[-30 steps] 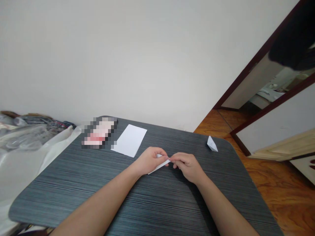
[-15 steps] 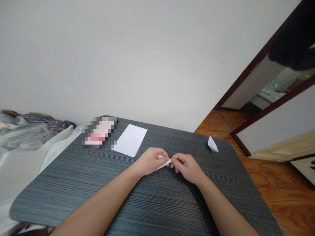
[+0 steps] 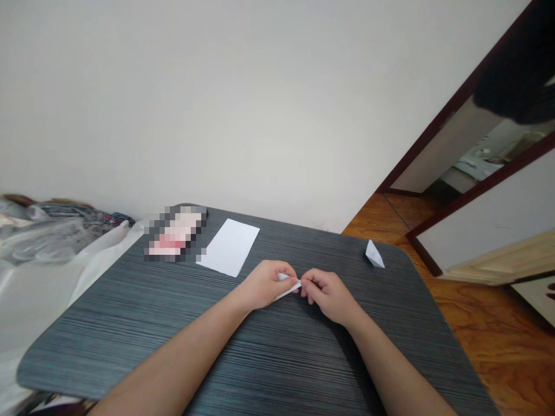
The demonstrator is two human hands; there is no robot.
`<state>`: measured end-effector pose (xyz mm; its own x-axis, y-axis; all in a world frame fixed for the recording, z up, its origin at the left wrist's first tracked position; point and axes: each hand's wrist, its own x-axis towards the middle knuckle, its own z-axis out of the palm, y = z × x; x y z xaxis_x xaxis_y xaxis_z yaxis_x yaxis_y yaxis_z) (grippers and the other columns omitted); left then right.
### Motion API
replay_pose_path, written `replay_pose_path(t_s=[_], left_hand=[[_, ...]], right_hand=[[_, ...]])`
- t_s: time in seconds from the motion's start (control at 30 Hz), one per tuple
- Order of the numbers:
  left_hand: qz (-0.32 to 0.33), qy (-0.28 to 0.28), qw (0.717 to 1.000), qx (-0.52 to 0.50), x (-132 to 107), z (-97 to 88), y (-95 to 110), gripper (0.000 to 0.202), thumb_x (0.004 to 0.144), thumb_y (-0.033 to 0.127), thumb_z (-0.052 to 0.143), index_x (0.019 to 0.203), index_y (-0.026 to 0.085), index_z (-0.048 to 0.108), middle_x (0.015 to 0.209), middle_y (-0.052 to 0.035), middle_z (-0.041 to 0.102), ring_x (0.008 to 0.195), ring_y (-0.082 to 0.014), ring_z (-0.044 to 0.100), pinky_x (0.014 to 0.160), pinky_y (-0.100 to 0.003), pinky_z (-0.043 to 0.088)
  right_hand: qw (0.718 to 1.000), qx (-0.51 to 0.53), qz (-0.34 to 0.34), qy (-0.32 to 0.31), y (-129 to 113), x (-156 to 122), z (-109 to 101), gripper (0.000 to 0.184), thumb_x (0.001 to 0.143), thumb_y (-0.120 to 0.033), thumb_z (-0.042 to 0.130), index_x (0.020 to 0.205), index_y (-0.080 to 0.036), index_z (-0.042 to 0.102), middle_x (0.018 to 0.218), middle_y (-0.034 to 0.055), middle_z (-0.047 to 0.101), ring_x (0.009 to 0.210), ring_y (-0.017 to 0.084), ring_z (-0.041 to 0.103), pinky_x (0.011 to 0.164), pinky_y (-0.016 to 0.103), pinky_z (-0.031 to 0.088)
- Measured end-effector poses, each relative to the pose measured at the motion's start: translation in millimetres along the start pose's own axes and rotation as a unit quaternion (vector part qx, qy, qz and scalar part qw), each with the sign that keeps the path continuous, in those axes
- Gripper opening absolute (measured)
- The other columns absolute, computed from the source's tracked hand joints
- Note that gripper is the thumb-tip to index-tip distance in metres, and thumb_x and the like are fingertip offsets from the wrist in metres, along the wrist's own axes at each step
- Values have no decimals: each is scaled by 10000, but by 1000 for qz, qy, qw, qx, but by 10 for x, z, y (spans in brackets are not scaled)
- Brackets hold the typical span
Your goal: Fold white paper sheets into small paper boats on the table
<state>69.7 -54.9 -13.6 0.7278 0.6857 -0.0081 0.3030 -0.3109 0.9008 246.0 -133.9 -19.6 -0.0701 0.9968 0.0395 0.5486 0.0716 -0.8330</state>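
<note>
Where the scene starts at my far left, clear plastic [image 3: 52, 240] lies bunched over a pile; what it wraps is too jumbled for me to make out. On the dark bench [image 3: 130, 312], a pixelated pink-and-red item [image 3: 177, 231] sits just beside a flat white sheet [image 3: 229, 248]. Next I have the left hand [image 3: 262, 284], its forearm slanting up from the lower left, fingers curled and thumb laid along the folded paper [image 3: 289, 290]. That grip pinches the paper, which is near the bench's middle; whether it touches the surface, I cannot tell. From the lower right, the right forearm slants inward, and the right hand [image 3: 332, 294] pinches the paper's right-hand tip between thumb and forefinger, other fingers bent underneath. Farther right, I see a small pointed paper shape [image 3: 373, 254] near the bench's far corner.
</note>
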Motion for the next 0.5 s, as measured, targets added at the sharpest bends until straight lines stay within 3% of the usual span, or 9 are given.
replay_pose_path(t_s=[0.3,0.5], left_hand=[[2,0,1000,-5,-4,-41,50,242,804,272,467,861,162,676,809,-23,675,744,-154,577,686,-236,417],[-12,-8,1000,-4,-13,-24,63,277,794,356,501,805,152,687,739,-25,666,695,-149,567,614,-224,398]], right_hand=[[1000,-16,-17,21,3,-11,-28,192,859,-164,468,721,-168,602,547,-25,566,509,100,537,542,206,401],[999,-23,-22,22,14,-12,-17,186,850,-154,475,721,-171,609,567,-19,586,505,99,541,531,204,403]])
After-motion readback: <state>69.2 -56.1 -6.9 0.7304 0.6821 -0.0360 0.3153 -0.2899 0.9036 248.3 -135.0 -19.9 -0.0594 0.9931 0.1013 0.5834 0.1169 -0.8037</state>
